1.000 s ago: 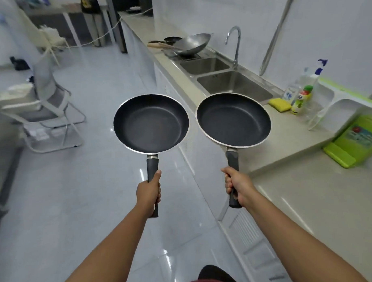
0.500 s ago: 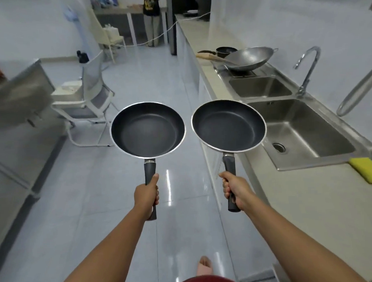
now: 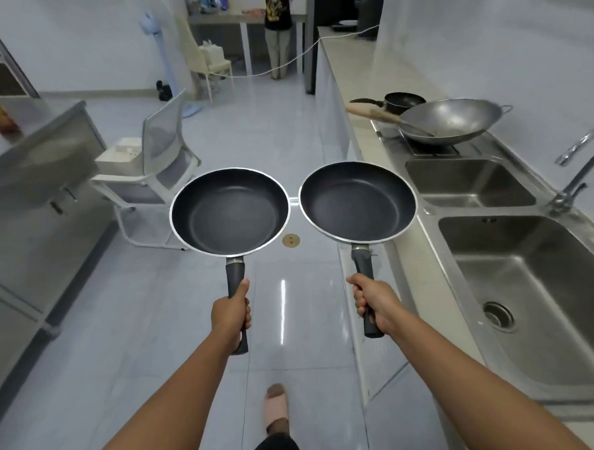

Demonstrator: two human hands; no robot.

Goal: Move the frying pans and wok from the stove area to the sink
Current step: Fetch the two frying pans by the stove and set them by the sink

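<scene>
I am looking down a narrow kitchen. In the centre of the frame my left hand (image 3: 232, 314) is wrapped tight round the black handle of one frying pan (image 3: 230, 211), and my right hand (image 3: 372, 303) grips the handle of a second frying pan (image 3: 357, 201). Both pans are dark inside, empty, held level in the air side by side, rims nearly touching, over the floor. At right, a steel double sink (image 3: 531, 321) is set into the surface, both basins bare. At upper right the grey wok (image 3: 448, 120) sits on the stove beyond the far basin, with a small dark pot (image 3: 404, 101) behind it. I judge the task under halfway: two pans lifted but not yet set down, the wok untouched.
</scene>
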